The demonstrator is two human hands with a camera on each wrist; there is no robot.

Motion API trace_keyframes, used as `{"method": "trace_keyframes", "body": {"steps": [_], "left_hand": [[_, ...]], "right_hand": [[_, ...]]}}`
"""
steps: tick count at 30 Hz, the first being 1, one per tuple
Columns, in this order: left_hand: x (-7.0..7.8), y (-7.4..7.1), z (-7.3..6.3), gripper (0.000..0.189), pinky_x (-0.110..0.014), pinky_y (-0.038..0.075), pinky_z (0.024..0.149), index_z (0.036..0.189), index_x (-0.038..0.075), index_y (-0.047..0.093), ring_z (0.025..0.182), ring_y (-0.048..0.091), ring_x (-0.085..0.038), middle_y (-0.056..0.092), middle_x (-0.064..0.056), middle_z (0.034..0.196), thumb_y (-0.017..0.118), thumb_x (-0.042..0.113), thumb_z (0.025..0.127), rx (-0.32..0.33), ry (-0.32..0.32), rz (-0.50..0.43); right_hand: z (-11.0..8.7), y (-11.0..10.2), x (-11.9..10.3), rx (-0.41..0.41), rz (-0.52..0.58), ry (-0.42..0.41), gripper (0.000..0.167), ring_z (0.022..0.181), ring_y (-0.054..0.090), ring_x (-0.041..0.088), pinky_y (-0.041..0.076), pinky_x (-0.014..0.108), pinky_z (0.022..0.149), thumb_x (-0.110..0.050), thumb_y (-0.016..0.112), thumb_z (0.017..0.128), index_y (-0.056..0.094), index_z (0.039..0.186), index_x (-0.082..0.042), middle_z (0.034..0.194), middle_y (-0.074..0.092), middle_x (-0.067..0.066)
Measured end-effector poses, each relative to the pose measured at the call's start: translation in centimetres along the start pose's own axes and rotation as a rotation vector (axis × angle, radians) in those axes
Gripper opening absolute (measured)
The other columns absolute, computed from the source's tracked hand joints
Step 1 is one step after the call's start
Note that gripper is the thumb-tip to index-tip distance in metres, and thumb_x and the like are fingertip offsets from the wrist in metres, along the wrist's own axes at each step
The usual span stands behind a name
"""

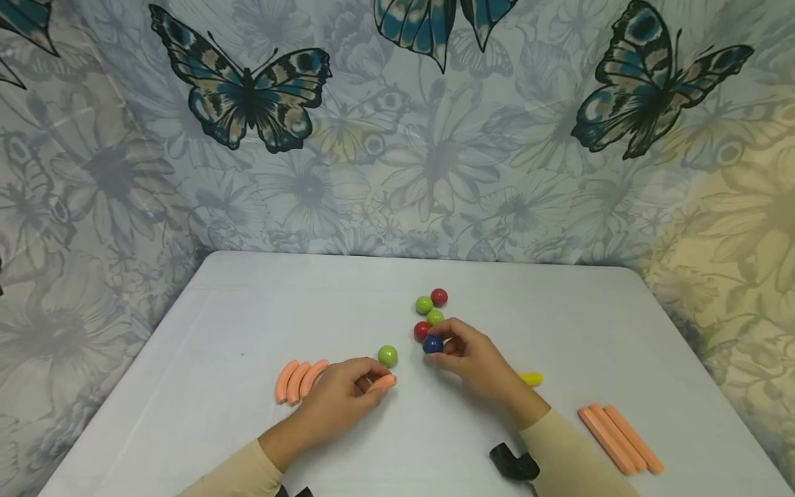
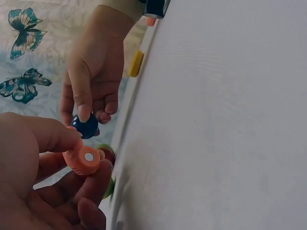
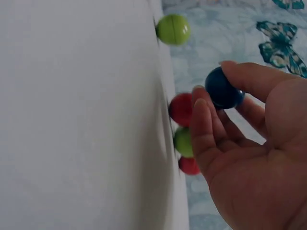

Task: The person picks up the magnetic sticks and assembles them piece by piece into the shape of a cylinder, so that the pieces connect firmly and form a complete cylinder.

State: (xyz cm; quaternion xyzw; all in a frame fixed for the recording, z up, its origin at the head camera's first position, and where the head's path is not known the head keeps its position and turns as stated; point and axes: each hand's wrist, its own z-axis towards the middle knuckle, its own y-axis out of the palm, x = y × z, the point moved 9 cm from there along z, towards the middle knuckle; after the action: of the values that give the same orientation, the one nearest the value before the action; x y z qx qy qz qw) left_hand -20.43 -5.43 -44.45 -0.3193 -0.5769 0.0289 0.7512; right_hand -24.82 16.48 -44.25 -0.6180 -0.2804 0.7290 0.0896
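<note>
Pinching a dark blue ball (image 1: 433,344) between thumb and fingers, the right hand (image 1: 468,355) sits just beside a red ball (image 1: 421,331), near two green balls (image 1: 424,305) and a second red ball (image 1: 439,297). The left hand (image 1: 341,397) grips a salmon-orange rod (image 1: 383,382) whose end carries a pale disc; a lone green ball (image 1: 388,355) lies just beyond. Curved salmon rods (image 1: 298,382) rest leftward on the white surface (image 1: 298,304), three straight rods (image 1: 621,439) rightward, and a yellow piece (image 1: 532,379) shows partly hidden behind the right arm.
</note>
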Motion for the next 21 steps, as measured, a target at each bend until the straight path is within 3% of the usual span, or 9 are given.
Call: {"method": "trace_keyframes", "body": {"steps": [5,10,16,21], "left_hand": [[-0.5,1.0,0.3,0.015,-0.024,0.049,0.057,0.113,0.026,0.079,0.062,0.059,-0.007,0.069,0.012,0.082,0.074,0.040,0.107,-0.023,-0.011,-0.004],[-0.6,1.6,1.1,0.019,-0.024,0.046,0.054,0.111,0.019,0.077,0.060,0.054,-0.005,0.060,0.011,0.070,0.075,0.038,0.107,0.011,-0.003,0.023],[-0.2,2.0,2.0,0.010,-0.024,0.046,0.056,0.105,0.018,0.078,0.064,0.054,-0.006,0.059,0.011,0.074,0.079,0.027,0.105,0.040,0.032,0.054],[0.6,2.3,2.4,0.004,-0.025,0.046,0.057,0.102,0.016,0.080,0.067,0.053,-0.006,0.060,0.011,0.082,0.081,0.019,0.102,0.044,0.077,0.080]], "right_hand": [[-1.1,1.7,-0.8,-0.120,0.063,-0.024,0.036,0.095,0.065,0.023,0.057,0.029,0.083,-0.010,0.085,0.098,0.072,0.132,-0.007,0.116,0.070,0.003],[-2.3,2.4,-0.2,-0.178,0.121,0.031,0.034,0.094,0.067,0.025,0.057,0.028,0.080,-0.006,0.085,0.096,0.069,0.126,-0.007,0.113,0.068,0.006],[-2.7,3.5,0.3,-0.202,0.197,0.029,0.040,0.097,0.069,0.028,0.058,0.028,0.083,-0.007,0.085,0.097,0.069,0.133,-0.004,0.119,0.069,0.009],[-2.8,3.7,0.2,-0.183,0.186,0.022,0.034,0.096,0.068,0.028,0.057,0.028,0.081,-0.007,0.086,0.096,0.070,0.126,-0.005,0.111,0.071,0.007]]}}
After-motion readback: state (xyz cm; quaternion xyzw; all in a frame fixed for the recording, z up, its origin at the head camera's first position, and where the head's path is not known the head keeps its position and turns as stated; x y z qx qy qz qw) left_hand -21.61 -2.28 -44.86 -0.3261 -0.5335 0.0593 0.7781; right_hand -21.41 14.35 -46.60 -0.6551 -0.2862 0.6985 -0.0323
